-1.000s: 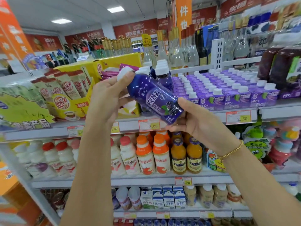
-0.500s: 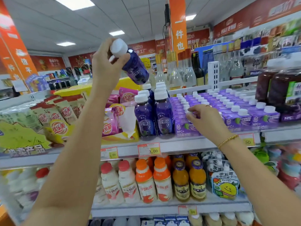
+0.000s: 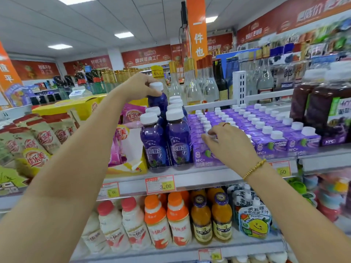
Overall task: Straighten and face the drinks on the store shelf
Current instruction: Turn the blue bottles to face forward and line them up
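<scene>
Grips with left hand [image 3: 140, 86] the white cap and neck of one purple bottle [image 3: 158, 101], fingers curled round it from above. Bottle upright at the back of the left file on the upper shelf [image 3: 199, 177], cap higher than its neighbours; base hidden, so cannot tell whether set down. Pinches with right hand [image 3: 229, 147] the white cap of the front-left carton [image 3: 204, 155], thumb and fingertips bent in on it. One gold bracelet [image 3: 254, 168] on that wrist. Two front bottles [image 3: 153, 147] side by side at the shelf edge, touching, labels outward; behind them at least four more white caps in two files. Just right of these, a block of purple cartons [image 3: 269, 147]: three front faces seen, rows behind too blurred to count. Two dark juice bottles [image 3: 303, 103] at the right end. Three price tags [image 3: 160, 185] along the edge. On the shelf below, front row: two red-capped bottles [image 3: 105, 224], two orange-capped bottles [image 3: 153, 224], two amber bottles [image 3: 201, 223], one pouch [image 3: 254, 224] with a yellow face.
</scene>
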The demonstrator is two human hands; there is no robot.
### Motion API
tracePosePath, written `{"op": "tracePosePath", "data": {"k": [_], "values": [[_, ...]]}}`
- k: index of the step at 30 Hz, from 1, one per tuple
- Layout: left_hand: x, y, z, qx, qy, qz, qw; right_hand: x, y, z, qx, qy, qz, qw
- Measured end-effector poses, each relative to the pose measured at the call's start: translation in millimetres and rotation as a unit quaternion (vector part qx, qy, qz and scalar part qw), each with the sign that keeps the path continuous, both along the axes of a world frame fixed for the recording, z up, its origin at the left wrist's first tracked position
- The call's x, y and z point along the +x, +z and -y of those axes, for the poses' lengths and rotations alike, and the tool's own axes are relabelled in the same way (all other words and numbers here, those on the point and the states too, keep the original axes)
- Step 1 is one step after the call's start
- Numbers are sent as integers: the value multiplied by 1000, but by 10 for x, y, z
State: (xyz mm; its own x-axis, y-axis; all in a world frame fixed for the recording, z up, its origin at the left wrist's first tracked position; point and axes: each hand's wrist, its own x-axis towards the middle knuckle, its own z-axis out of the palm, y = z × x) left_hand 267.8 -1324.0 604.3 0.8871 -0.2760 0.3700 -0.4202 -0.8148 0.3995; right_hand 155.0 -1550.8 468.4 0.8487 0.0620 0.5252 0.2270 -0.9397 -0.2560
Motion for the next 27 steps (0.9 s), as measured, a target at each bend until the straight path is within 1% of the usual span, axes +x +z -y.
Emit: {"op": "tracePosePath", "data": {"k": [3, 6, 11, 12, 13, 15, 16, 18, 20, 24, 27], "values": [[101, -63, 1, 71, 29, -42, 996, 5, -14, 5, 6, 2, 15, 1000], [158, -117, 14, 147, 60, -94, 983, 12, -36, 17, 13, 8, 21, 1000], [209, -41, 76, 264, 95, -122, 952, 8, -49, 28, 28, 19, 24, 999], [174, -6, 128, 279, 93, -115, 949, 8, -48, 29, 30, 19, 25, 999], [146, 40, 196, 281, 88, -95, 951, 10, -48, 31, 32, 19, 26, 999], [118, 106, 365, 207, 72, -68, 973, 7, -44, 32, 32, 18, 25, 999], [131, 115, 455, 189, 61, -60, 978, 6, -42, 30, 30, 16, 24, 999], [126, 82, 635, 203, 49, -86, 974, 5, -35, 28, 27, 14, 24, 999], [145, 15, 766, 220, 65, -117, 966, 3, -30, 28, 29, 13, 21, 999], [136, -63, 899, 258, 101, -111, 954, -13, -58, 48, 44, 29, 11, 999], [81, -32, 920, 231, 87, -115, 962, -25, -91, 58, 58, 39, 13, 997]]}}
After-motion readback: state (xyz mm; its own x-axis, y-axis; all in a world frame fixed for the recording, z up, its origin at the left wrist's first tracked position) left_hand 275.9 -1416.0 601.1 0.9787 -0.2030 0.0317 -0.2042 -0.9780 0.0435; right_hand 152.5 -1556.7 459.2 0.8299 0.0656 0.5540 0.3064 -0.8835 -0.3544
